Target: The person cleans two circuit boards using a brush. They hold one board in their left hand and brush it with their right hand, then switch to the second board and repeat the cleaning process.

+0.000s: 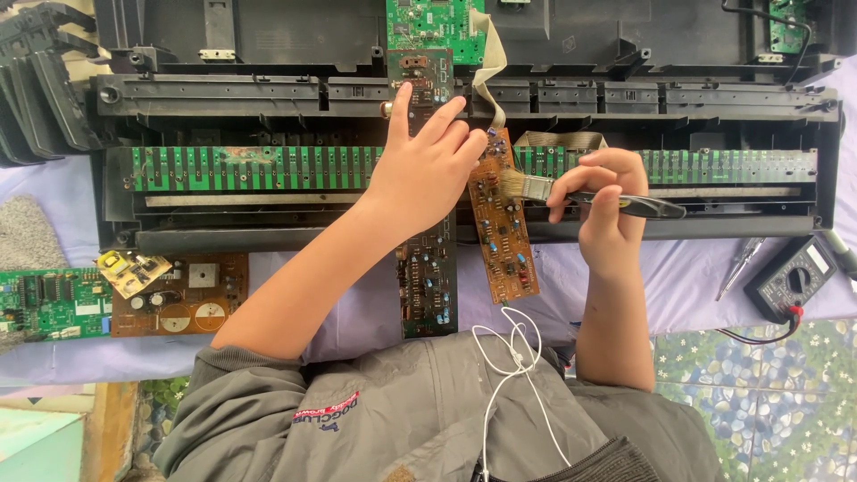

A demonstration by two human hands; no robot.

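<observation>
The left hand (pixel 427 170) lies spread, fingers splayed, pressing flat on a dark narrow circuit board (pixel 428 268) and touching the upper edge of the brown circuit board (pixel 503 223) just beside it. Both boards lie across the middle of an opened electronic keyboard chassis (pixel 268 232), over its long green contact strip (pixel 241 168). The right hand (pixel 603 201) is closed around the black handle of a small flat paintbrush (pixel 571 192), with the bristles touching the brown board's right edge near its upper half.

The brown board looks light, thin and stiff, but fragile: its face is crowded with small soldered parts, and a grey ribbon cable (pixel 489 67) ties its top end to the chassis. It is probably best held by its bare long edges, not by the components, and not pulled against the cable. The brush is light and its bristles are soft.

More boards (pixel 178 299) lie at the left on the purple cloth (pixel 678 286), and a multimeter (pixel 793 281) sits at the right edge.
</observation>
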